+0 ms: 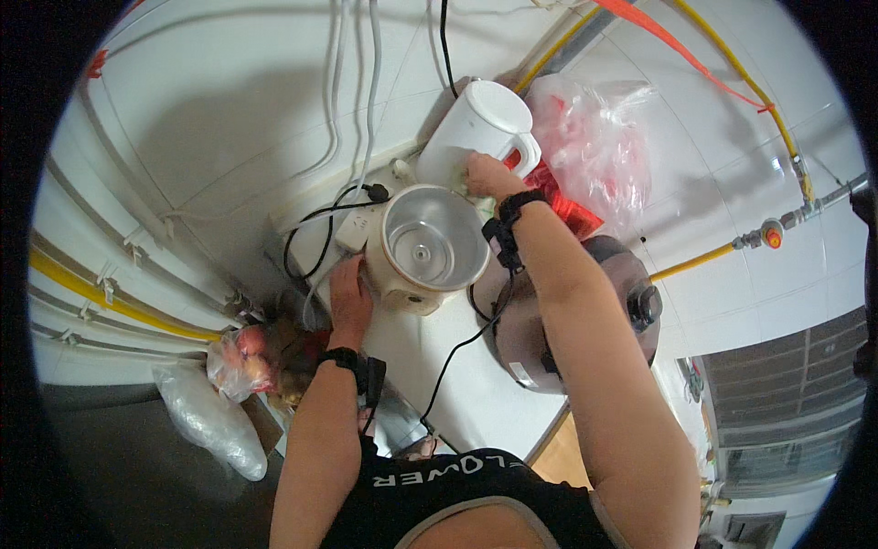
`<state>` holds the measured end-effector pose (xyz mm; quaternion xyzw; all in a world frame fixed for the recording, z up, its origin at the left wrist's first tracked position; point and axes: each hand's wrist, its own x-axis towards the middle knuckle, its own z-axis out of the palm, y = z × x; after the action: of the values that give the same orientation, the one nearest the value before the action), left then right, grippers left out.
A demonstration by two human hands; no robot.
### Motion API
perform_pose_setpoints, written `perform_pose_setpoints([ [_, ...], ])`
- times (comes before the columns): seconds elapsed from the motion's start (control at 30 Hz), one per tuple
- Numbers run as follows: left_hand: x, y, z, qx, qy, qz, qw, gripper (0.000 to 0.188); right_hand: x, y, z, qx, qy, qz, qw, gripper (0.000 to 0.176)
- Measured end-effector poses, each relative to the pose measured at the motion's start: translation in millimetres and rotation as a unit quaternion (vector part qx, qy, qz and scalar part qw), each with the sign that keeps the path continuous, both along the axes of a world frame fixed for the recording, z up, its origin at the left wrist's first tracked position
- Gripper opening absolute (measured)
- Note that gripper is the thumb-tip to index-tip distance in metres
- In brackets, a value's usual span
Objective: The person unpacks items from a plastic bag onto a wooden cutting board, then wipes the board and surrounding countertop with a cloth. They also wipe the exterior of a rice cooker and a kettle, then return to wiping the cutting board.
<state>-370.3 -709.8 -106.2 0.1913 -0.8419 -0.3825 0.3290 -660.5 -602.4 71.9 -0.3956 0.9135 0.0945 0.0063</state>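
An uncovered cream rice cooker body point(383, 274) stands on a white surface, its round metal heating plate point(421, 252) bare inside. My left hand point(350, 295) is at the cooker's lower left side, close to a white power strip point(355, 230); whether it grips anything is hidden. Beyond the cooker, my right hand point(492, 177) has its fingers bent in front of a white lidded pitcher point(449, 137). Something pale and greenish, perhaps a cloth, shows at those fingertips, but its shape is unclear. Both wrists wear black straps with small devices.
Right of the cooker sits a large brownish pot point(521, 336) with a black knob, partly behind my right forearm. Clear bag point(597, 151) and red bag point(576, 213) lie by the pitcher. A black power cord point(287, 250) loops at left. Bagged produce point(243, 357) and yellow gas pipe point(693, 263) flank the surface.
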Motion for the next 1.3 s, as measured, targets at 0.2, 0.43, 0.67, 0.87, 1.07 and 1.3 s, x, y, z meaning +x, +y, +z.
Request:
perform_pose_setpoints([
  [0.2, -1, 0, 1, 0.012, -0.001, -0.007, 1.000, 0.041, -25, 42, 50, -0.024, -0.147, 0.037, 0.988, 0.023],
  [0.43, -9, -5, -10, 0.014, -0.006, -0.025, 1.000, 0.036, -31, 107, 69, -0.032, 0.047, -0.148, 0.987, 0.027],
  [0.67, -7, -5, -4, 0.001, 0.018, -0.010, 1.000, 0.037, -47, 68, 51, -0.613, -0.154, -0.243, 0.735, 0.034],
  [0.87, -6, -3, -1, 0.000, -0.001, -0.009, 1.000, 0.038, -89, 52, 27, -0.693, -0.389, -0.307, 0.523, 0.034],
  [1.07, -5, -4, -2, 0.013, -0.013, -0.015, 1.000, 0.041, -129, 66, 2, -0.653, -0.480, -0.248, 0.531, 0.035],
  [1.3, -5, 0, -1, 0.010, -0.039, 0.002, 0.999, 0.041, -126, 74, 24, -0.509, -0.465, -0.241, 0.683, 0.032],
])
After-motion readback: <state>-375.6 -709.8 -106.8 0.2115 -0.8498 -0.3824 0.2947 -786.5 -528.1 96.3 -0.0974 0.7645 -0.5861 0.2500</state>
